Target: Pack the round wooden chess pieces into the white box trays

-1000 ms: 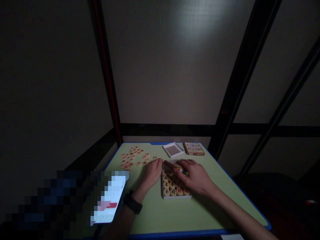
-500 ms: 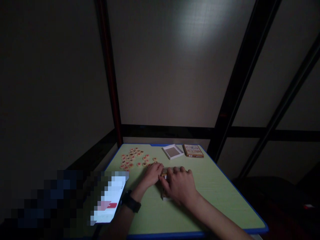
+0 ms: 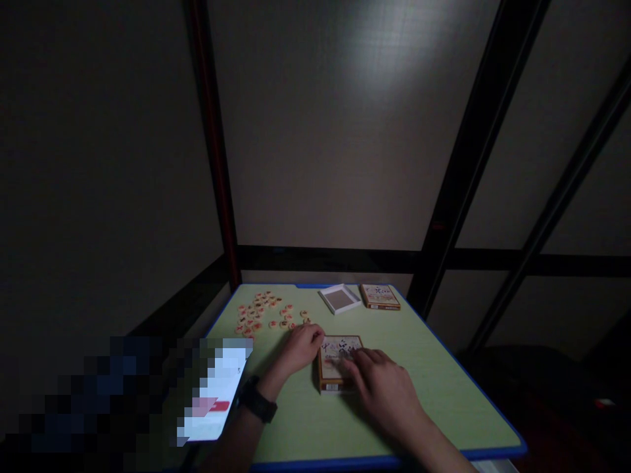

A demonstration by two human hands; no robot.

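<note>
So, printed box [image 3: 331,372] flat, face-up.

Near chess box [image 3: 336,361]: printed cardboard, smooth
Far chess box [image 3: 380,295]: printed cardboard
Open tray [image 3: 339,300]: white card, matt
Xiangqi pieces [image 3: 273,324]: wood-like, smooth
Tabletop [image 3: 305,424]: smooth, low sheen
Table edging [image 3: 345,464]: plastic-looking
Wall panel [image 3: 325,144]: smooth, satin sheen

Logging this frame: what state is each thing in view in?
Near printed box: closed, printed top up.
White tray: open side up.
Far printed box: face up, inside hidden.
Game pieces: loose, spread out.
Phone: screen lit.
Right hand: resting on near printed box.
Left hand: beside that box, touch unclear.
</note>
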